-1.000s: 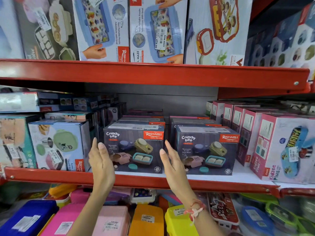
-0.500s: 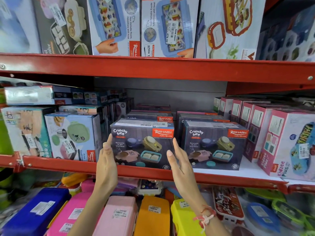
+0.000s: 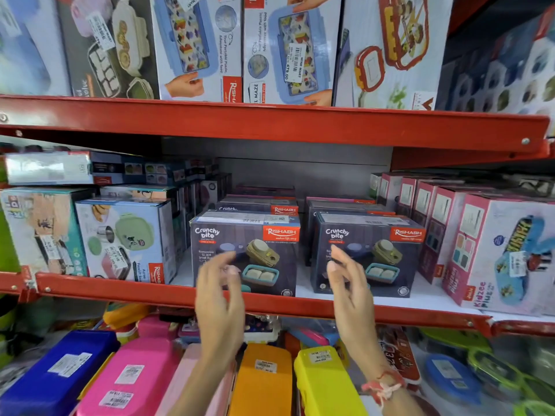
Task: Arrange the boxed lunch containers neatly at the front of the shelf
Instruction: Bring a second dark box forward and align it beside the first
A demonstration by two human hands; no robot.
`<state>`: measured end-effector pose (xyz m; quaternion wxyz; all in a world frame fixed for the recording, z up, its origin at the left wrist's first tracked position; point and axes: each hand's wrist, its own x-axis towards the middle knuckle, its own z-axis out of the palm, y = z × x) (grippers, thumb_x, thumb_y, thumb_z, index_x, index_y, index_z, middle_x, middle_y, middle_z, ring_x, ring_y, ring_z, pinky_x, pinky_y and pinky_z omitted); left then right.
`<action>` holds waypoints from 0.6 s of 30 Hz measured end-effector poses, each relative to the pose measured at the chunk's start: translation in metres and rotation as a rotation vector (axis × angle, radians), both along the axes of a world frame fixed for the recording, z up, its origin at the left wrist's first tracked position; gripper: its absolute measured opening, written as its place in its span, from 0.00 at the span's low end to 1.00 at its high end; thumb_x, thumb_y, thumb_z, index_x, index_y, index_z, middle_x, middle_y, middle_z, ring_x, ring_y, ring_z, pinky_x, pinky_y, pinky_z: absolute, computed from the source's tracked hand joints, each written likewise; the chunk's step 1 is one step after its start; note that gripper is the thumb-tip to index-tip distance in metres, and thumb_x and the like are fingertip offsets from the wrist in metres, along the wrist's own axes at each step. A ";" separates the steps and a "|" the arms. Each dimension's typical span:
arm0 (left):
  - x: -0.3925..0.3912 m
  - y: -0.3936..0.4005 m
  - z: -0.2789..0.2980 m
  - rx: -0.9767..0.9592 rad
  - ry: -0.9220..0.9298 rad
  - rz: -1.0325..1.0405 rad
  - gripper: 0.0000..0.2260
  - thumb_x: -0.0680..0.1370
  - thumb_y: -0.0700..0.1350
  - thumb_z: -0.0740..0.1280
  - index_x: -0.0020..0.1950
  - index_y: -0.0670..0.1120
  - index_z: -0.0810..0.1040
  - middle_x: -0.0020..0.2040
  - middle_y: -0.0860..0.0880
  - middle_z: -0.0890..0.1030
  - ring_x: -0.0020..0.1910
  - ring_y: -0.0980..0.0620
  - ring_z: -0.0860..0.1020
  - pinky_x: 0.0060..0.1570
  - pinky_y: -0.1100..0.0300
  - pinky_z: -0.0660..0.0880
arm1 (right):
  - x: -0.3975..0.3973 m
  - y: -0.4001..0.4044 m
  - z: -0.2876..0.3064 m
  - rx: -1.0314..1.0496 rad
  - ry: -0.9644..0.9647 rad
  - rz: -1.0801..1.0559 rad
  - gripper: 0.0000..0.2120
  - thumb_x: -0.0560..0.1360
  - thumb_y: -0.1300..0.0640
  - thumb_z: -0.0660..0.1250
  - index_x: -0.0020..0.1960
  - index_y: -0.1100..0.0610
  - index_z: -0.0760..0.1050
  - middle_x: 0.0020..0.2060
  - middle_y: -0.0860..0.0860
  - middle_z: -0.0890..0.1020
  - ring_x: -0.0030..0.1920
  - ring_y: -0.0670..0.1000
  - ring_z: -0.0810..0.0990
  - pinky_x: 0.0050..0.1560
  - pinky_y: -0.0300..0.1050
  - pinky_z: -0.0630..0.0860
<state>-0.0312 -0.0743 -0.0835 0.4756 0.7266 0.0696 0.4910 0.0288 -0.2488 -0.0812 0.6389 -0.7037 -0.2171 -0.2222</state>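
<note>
Two dark grey "Crunchy bite" lunch boxes stand side by side at the front of the middle shelf [image 3: 420, 307]: the left box [image 3: 264, 253] and the right box [image 3: 387, 256]. More of the same boxes sit in rows behind them. My left hand [image 3: 220, 298] hovers in front of the left box's lower left corner, fingers loosely apart, holding nothing. My right hand [image 3: 350, 283] is raised in front of the gap between the two boxes, fingers spread and empty, with a red thread on its wrist. Neither hand touches a box.
A green lunch set box [image 3: 126, 241] stands left of the grey boxes, pink "Kidzee Plus" boxes [image 3: 504, 256] to the right. Tall boxes fill the upper shelf [image 3: 270, 124]. Below lie coloured plastic cases: blue [image 3: 57, 373], pink [image 3: 135, 370], orange [image 3: 261, 382], yellow [image 3: 324, 382].
Both hands have let go of the left grey box's sides and pulled back toward me, dropping slightly. The view has shifted closer and a little left.
</note>
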 end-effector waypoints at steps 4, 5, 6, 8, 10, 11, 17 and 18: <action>0.010 -0.050 -0.006 0.020 0.023 -0.244 0.13 0.79 0.50 0.56 0.59 0.53 0.75 0.56 0.59 0.78 0.57 0.61 0.75 0.59 0.54 0.74 | 0.009 -0.028 -0.007 0.104 -0.001 -0.135 0.20 0.77 0.43 0.56 0.65 0.48 0.73 0.61 0.43 0.77 0.61 0.36 0.74 0.58 0.31 0.69; 0.014 -0.061 -0.007 0.005 0.052 -0.308 0.14 0.79 0.51 0.56 0.61 0.53 0.74 0.58 0.58 0.78 0.59 0.62 0.74 0.61 0.55 0.73 | 0.014 -0.036 -0.009 0.127 0.006 -0.184 0.20 0.78 0.44 0.55 0.65 0.49 0.73 0.61 0.45 0.78 0.62 0.40 0.74 0.60 0.34 0.69; 0.017 -0.072 -0.008 -0.012 0.086 -0.360 0.16 0.78 0.53 0.55 0.64 0.53 0.73 0.61 0.58 0.77 0.62 0.63 0.73 0.64 0.56 0.71 | 0.019 -0.043 -0.011 0.146 0.009 -0.239 0.19 0.80 0.44 0.55 0.65 0.50 0.73 0.62 0.47 0.77 0.62 0.43 0.74 0.60 0.37 0.69; 0.024 -0.090 -0.006 -0.041 0.160 -0.432 0.22 0.79 0.58 0.51 0.70 0.52 0.67 0.69 0.56 0.71 0.68 0.62 0.67 0.70 0.60 0.63 | 0.028 -0.059 -0.013 0.171 0.007 -0.341 0.19 0.80 0.44 0.54 0.65 0.50 0.72 0.63 0.51 0.75 0.64 0.48 0.73 0.65 0.46 0.69; 0.029 -0.101 -0.002 -0.097 0.228 -0.474 0.27 0.77 0.60 0.49 0.74 0.52 0.60 0.74 0.57 0.64 0.73 0.61 0.60 0.70 0.66 0.54 | 0.036 -0.073 -0.011 0.168 0.045 -0.422 0.24 0.78 0.40 0.52 0.69 0.49 0.68 0.67 0.54 0.70 0.68 0.53 0.68 0.69 0.56 0.66; 0.033 -0.104 0.000 -0.123 0.251 -0.486 0.28 0.76 0.61 0.48 0.75 0.52 0.57 0.75 0.57 0.61 0.74 0.61 0.57 0.69 0.67 0.51 | 0.039 -0.079 -0.007 0.154 0.087 -0.445 0.26 0.77 0.38 0.52 0.71 0.49 0.65 0.70 0.54 0.65 0.71 0.55 0.64 0.71 0.59 0.63; 0.052 -0.110 0.007 -0.139 0.346 -0.529 0.33 0.74 0.66 0.43 0.76 0.53 0.52 0.78 0.55 0.56 0.77 0.57 0.52 0.74 0.59 0.48 | 0.049 -0.100 0.007 0.042 0.246 -0.264 0.30 0.78 0.37 0.49 0.77 0.46 0.52 0.78 0.47 0.55 0.76 0.48 0.54 0.70 0.45 0.54; 0.053 -0.111 0.009 -0.136 0.352 -0.532 0.34 0.74 0.66 0.43 0.76 0.53 0.52 0.78 0.55 0.57 0.77 0.57 0.52 0.75 0.56 0.48 | 0.047 -0.101 0.008 0.041 0.252 -0.234 0.29 0.79 0.39 0.49 0.78 0.47 0.52 0.78 0.47 0.56 0.73 0.44 0.57 0.65 0.41 0.56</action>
